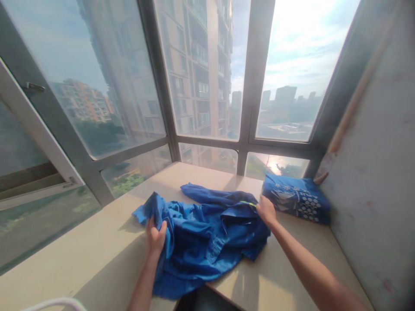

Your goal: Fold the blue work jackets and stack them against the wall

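A crumpled blue garment (197,237) lies spread over the pale window ledge, one sleeve stretched along its far side. At its left end, my left hand (156,235) has its fingers wrapped round a raised fold of the cloth. My right hand (266,210) pinches the garment's far right edge, close to a thin yellow-green strip. Part of the fingertips on both hands is hidden by the fabric.
A folded blue bundle with white patterns (296,198) sits at the right, against the wall (372,172). Windows surround the pale ledge (106,255). A white curved object (55,302) shows at the bottom left, and something dark lies below the garment.
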Tool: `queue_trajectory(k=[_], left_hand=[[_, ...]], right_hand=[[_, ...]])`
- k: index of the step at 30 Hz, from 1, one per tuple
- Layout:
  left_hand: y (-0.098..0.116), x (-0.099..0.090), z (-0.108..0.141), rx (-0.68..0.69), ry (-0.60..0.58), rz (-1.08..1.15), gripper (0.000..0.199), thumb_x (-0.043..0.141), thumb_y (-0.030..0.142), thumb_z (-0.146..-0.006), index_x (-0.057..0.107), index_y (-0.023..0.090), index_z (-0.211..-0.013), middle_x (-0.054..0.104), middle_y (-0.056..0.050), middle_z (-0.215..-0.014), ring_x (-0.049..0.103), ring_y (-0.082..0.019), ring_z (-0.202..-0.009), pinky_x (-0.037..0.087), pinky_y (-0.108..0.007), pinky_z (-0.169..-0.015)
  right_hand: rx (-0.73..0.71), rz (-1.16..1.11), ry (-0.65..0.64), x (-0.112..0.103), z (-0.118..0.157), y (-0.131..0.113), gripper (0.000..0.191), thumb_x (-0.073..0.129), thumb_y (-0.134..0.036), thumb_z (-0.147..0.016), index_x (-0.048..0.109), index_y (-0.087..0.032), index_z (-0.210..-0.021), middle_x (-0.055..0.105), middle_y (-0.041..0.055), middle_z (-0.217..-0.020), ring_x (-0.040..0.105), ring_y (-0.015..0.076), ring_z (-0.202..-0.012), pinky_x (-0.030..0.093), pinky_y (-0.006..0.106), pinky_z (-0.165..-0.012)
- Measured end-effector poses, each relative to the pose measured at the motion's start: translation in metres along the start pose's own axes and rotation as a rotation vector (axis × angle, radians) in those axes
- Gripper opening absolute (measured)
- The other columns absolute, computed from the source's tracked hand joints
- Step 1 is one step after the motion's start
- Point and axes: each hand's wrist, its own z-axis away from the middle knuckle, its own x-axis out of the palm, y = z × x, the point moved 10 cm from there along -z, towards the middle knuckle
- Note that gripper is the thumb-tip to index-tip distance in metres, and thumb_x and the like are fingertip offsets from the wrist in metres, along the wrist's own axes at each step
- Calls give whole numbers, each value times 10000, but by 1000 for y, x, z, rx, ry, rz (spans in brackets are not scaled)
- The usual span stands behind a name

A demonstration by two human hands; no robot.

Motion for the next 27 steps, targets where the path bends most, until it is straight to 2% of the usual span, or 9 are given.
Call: queue_trajectory(k=[2, 5, 8, 11, 13, 16, 20, 24, 27], left_hand=[[9, 36, 24, 30, -104, -29, 561, 521, 357, -895, 487, 132, -1408, 524, -173, -1442, 502, -311, -1347, 473, -430, -1082], [23, 79, 75, 130, -235, -125, 618, 483, 347, -921, 403, 118, -1489, 433, -216, -1509, 538, -334, -1310, 509, -452, -1023], [39, 97, 130, 307, -226, -262, 632, 520, 291, -897, 413, 114, -1493, 422, -240, -1511, 489, -367, -1345, 446, -513, -1071], [45, 103, 164, 387, -198, -361, 687, 610, 269, -827, 446, 146, -1482, 443, -224, -1502, 422, -385, -1391, 377, -542, -1119], [45, 103, 172, 395, -195, -380, 718, 635, 294, -810, 443, 146, -1485, 440, -223, -1503, 431, -383, -1382, 382, -525, -1120], [47, 103, 171, 402, -185, -398, 724, 617, 297, -818, 423, 133, -1495, 432, -227, -1503, 457, -377, -1356, 395, -510, -1111], [51, 102, 168, 406, -173, -419, 695, 563, 266, -844, 406, 108, -1502, 419, -239, -1501, 454, -381, -1349, 396, -519, -1104], [53, 100, 168, 401, -171, -420, 689, 561, 286, -849, 410, 125, -1501, 451, -218, -1481, 452, -369, -1351, 402, -514, -1102], [53, 100, 168, 401, -175, -416, 693, 549, 287, -850, 398, 123, -1505, 455, -221, -1479, 453, -370, -1352, 409, -514, -1097]], right_hand=[[-118, 29, 5, 11, 30, -1, 346, 504, -164, -794, 683, -125, -1088, 690, 160, -1096, 605, 266, -1062, 437, 400, -982], [-397, 100, -48, 40, 81, -18, 295, 433, -185, -884, 688, -188, -1033, 701, 101, -1019, 605, 244, -1000, 472, 384, -937], [-503, 167, -107, 69, 123, -19, 312, 437, -162, -891, 688, -218, -1068, 690, 91, -1108, 590, 253, -1070, 473, 396, -965], [-479, 265, -213, 98, 153, -8, 386, 488, -146, -856, 662, -233, -1189, 664, 92, -1201, 588, 260, -1127, 472, 385, -973], [-439, 347, -278, 113, 166, 1, 365, 523, -170, -857, 673, -238, -1182, 668, 95, -1192, 600, 274, -1112, 472, 386, -960], [-424, 419, -252, 120, 179, 7, 346, 512, -191, -896, 676, -237, -1197, 648, 109, -1245, 585, 295, -1155, 449, 411, -993], [-464, 414, -193, 118, 188, 6, 378, 448, -156, -935, 652, -215, -1248, 642, 111, -1267, 582, 273, -1178, 438, 394, -1029], [-486, 366, -201, 111, 192, 2, 358, 450, -164, -946, 647, -187, -1245, 652, 115, -1263, 593, 251, -1179, 444, 380, -1045], [-526, 325, -239, 106, 194, -4, 379, 531, -243, -923, 622, -186, -1287, 626, 127, -1321, 570, 272, -1227, 428, 414, -1073]])
